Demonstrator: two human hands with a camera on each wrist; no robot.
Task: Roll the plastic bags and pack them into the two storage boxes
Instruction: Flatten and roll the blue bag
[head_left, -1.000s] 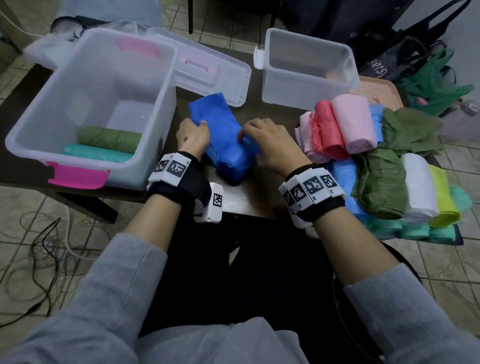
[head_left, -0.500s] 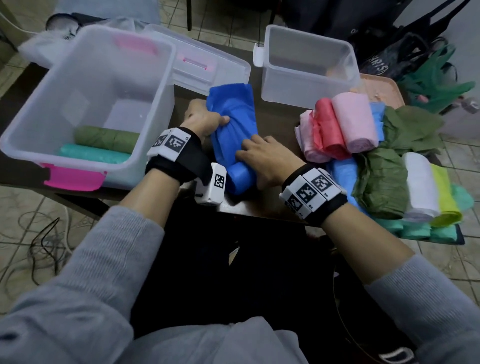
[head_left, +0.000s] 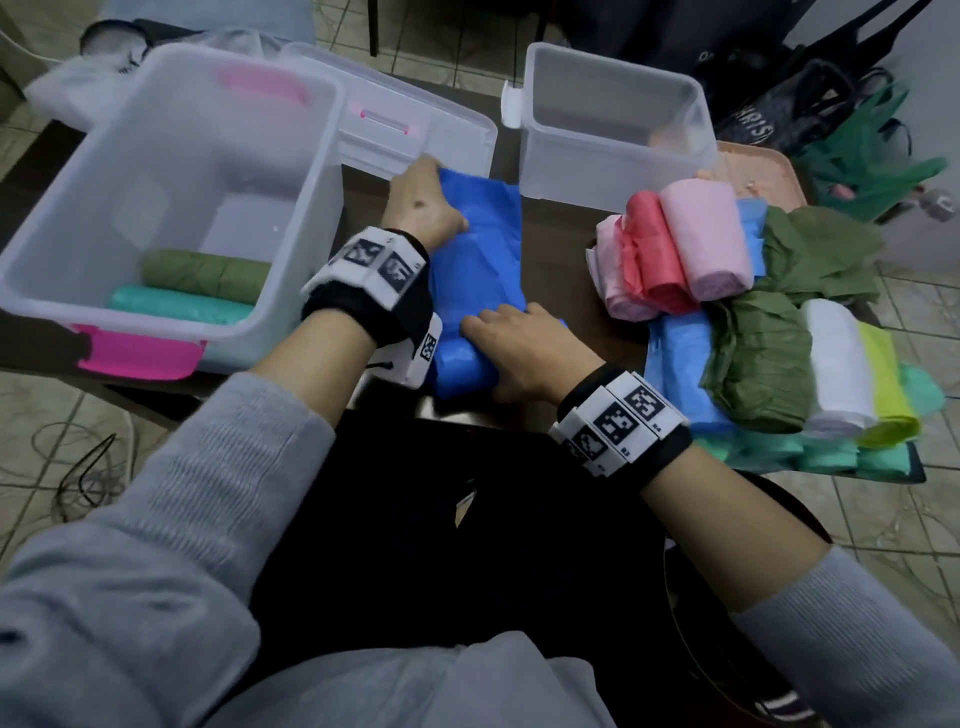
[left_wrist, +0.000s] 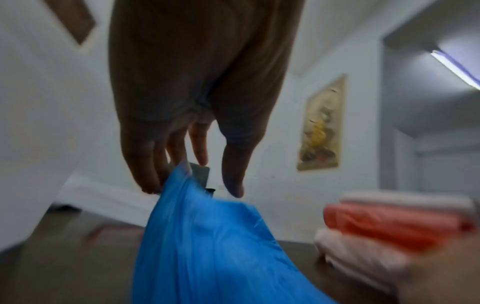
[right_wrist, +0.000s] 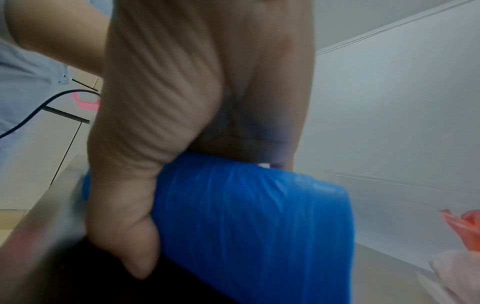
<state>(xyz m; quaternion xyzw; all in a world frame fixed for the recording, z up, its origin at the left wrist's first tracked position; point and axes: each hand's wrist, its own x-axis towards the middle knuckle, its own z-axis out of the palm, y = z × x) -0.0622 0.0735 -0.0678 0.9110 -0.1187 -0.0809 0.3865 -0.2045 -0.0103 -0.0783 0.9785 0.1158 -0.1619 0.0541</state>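
Blue bag: half-rolled on our counter | our left hand: fingers pinch its far end | our right hand: clamped on rolled end

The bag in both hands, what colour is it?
Blue. The bag shows best in the head view.

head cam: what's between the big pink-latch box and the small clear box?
Head view: between the big box and small box lies the detached clear lid, and nearer, the left hand on the blue bag.
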